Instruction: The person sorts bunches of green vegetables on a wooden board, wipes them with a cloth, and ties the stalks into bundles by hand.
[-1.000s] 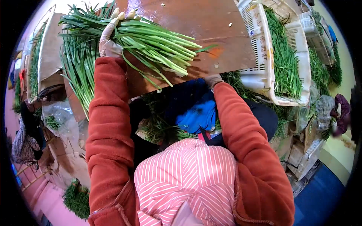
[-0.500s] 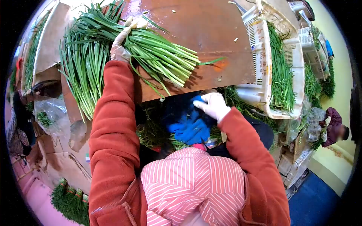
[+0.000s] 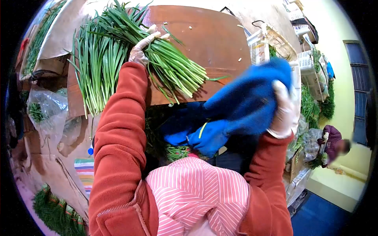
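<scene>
My gloved left hand is wrapped over a bunch of green stalks on the brown board. The pale cut ends of that bunch point right and toward me. More long green stalks lie to its left. My gloved right hand grips a blue cloth, raised beside the board's right edge and blurred in part. The cloth's lower part hangs over my lap, with a yellow strip on it.
White crates stand at the right, one partly hidden by the cloth. Plastic bags hang at the left. Tied green bundles lie at the lower left. Another person is at the far right.
My right hand has moved up and right from under the board's edge, lifting the blue cloth from my lap. My left hand stays on the bunch. The view has shifted somewhat.
</scene>
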Demonstrator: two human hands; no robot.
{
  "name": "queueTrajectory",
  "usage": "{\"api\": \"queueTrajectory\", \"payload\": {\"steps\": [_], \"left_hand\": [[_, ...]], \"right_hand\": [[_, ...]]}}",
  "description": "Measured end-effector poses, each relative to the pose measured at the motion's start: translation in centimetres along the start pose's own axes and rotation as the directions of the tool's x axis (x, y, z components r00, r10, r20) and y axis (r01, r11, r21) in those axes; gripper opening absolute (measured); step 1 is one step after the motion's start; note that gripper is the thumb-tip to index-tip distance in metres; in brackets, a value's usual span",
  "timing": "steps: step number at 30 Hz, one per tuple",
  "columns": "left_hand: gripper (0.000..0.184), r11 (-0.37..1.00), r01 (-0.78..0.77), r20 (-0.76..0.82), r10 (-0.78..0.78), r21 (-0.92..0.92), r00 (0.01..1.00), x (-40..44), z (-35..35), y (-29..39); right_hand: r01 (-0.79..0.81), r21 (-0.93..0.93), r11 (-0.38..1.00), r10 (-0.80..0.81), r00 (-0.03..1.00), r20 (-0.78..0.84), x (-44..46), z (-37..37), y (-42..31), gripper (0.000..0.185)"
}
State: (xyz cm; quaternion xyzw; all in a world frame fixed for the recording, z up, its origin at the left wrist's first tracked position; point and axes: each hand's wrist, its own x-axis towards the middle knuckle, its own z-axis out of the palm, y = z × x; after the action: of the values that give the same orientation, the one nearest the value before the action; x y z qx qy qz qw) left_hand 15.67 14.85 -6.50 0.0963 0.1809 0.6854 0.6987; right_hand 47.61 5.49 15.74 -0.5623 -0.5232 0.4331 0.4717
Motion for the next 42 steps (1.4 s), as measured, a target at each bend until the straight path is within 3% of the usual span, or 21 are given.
{"api": "queueTrajectory", "payload": {"steps": [1, 2, 3, 4, 5, 6, 8, 10, 14, 20, 22, 24, 25, 26, 28, 30, 32, 34, 36, 37, 42], "left_hand": [[0.043, 0.996, 0.004, 0.074, 0.002, -0.087, 0.997, 0.7, -1.0, -0.3], [0.044, 0.992, 0.010, 0.105, 0.003, -0.126, 0.994, 1.2, -1.7, -0.7], [0.044, 0.995, 0.008, 0.106, 0.003, -0.098, 0.994, 1.2, -1.5, -0.5], [0.043, 0.998, 0.008, 0.106, -0.001, -0.069, 0.994, 0.9, -1.2, -0.5], [0.044, 0.999, 0.024, -0.094, -0.021, 0.036, 0.995, -1.1, 2.1, 0.3], [0.046, 0.996, 0.023, -0.035, -0.021, 0.084, 0.999, -1.0, 1.8, 0.3], [0.047, 0.999, 0.001, 0.078, -0.004, 0.037, 0.997, 0.1, -0.3, -0.3], [0.048, 0.990, 0.045, -0.050, -0.038, 0.134, 0.998, -1.1, 1.9, 0.4], [0.045, 0.991, 0.083, -0.109, -0.071, 0.109, 0.991, -1.2, 2.1, 0.3], [0.045, 0.994, 0.044, -0.037, -0.041, 0.099, 0.998, -1.3, 1.8, 0.4], [0.048, 0.998, 0.058, -0.004, -0.058, 0.029, 0.998, -1.0, 1.4, 0.3], [0.049, 0.999, 0.050, -0.035, -0.049, 0.018, 0.998, -1.0, 1.4, 0.2], [0.048, 0.999, 0.038, -0.030, -0.037, 0.019, 0.999, -1.0, 1.3, 0.1], [0.048, 1.000, 0.023, -0.027, -0.023, 0.021, 0.999, -1.0, 1.2, 0.1], [0.050, 0.999, 0.033, -0.062, -0.031, 0.032, 0.998, -1.4, 2.0, 0.1], [0.053, 0.996, 0.033, -0.068, -0.028, 0.078, 0.997, -1.3, 2.3, 0.2], [0.053, 0.993, 0.031, -0.082, -0.022, 0.113, 0.996, -1.4, 2.4, 0.1], [0.050, 0.996, 0.031, -0.063, -0.026, 0.089, 0.998, -1.0, 1.3, -0.2], [0.048, 0.993, 0.083, -0.068, -0.089, -0.080, 0.994, -0.5, -0.1, -0.5], [0.048, 0.998, -0.012, -0.069, 0.016, 0.067, 0.997, -1.1, 1.3, -0.5], [0.048, 0.997, 0.031, -0.170, -0.018, 0.069, 0.985, -1.8, 3.2, 0.0]], "right_hand": [[0.052, -0.187, 0.981, -0.053, 0.999, 0.002, 0.9, 2.9, 0.4, 0.021], [0.305, -0.399, 0.865, -0.268, 0.952, 0.147, 1.9, 5.6, 1.2, 0.022], [0.487, -0.411, 0.771, -0.396, 0.871, 0.291, 3.1, 8.2, 3.1, 0.022], [0.744, -0.452, 0.493, -0.533, 0.669, 0.518, 4.3, 10.5, 5.2, 0.026], [0.816, -0.473, 0.333, -0.459, 0.578, 0.675, 4.4, 12.8, 5.9, 0.034], [0.820, -0.521, 0.239, -0.340, 0.573, 0.746, 4.2, 14.4, 8.9, 0.048], [0.797, -0.499, 0.340, -0.248, 0.588, 0.770, 3.0, 14.7, 13.5, 0.057], [0.786, -0.546, 0.289, -0.157, 0.601, 0.783, 2.6, 13.6, 13.8, 0.063], [0.805, -0.533, 0.261, -0.133, 0.577, 0.806, 1.3, 10.2, 13.8, 0.058], [0.828, -0.536, 0.165, -0.160, 0.559, 0.814, -1.2, 5.0, 16.0, 0.050], [0.788, -0.564, 0.248, -0.154, 0.607, 0.780, -1.7, 2.7, 16.2, 0.045], [0.657, -0.566, 0.498, -0.285, 0.741, 0.608, -1.8, 0.2, 16.2, 0.041], [0.475, -0.553, 0.685, -0.220, 0.858, 0.464, -1.3, -0.4, 15.1, 0.038], [0.051, -0.463, 0.885, 0.093, 0.955, 0.283, -0.6, -1.1, 13.4, 0.041], [-0.006, -0.315, 0.949, 0.074, 0.976, 0.205, 1.6, 0.1, 10.0, 0.043], [0.255, -0.501, 0.827, -0.141, 0.957, 0.254, 4.0, 4.3, 7.6, 0.043], [0.515, -0.613, 0.599, -0.268, 0.850, 0.453, 6.1, 8.5, 8.8, 0.054], [0.612, -0.613, 0.500, -0.127, 0.752, 0.647, 6.4, 12.4, 11.9, 0.074], [0.613, -0.658, 0.436, -0.112, 0.763, 0.637, 4.3, 13.4, 14.2, 0.085], [0.638, -0.609, 0.471, -0.159, 0.741, 0.653, 4.0, 12.5, 15.0, 0.088], [0.749, -0.508, 0.424, -0.197, 0.624, 0.756, 0.8, 5.9, 15.2, 0.060]]}}
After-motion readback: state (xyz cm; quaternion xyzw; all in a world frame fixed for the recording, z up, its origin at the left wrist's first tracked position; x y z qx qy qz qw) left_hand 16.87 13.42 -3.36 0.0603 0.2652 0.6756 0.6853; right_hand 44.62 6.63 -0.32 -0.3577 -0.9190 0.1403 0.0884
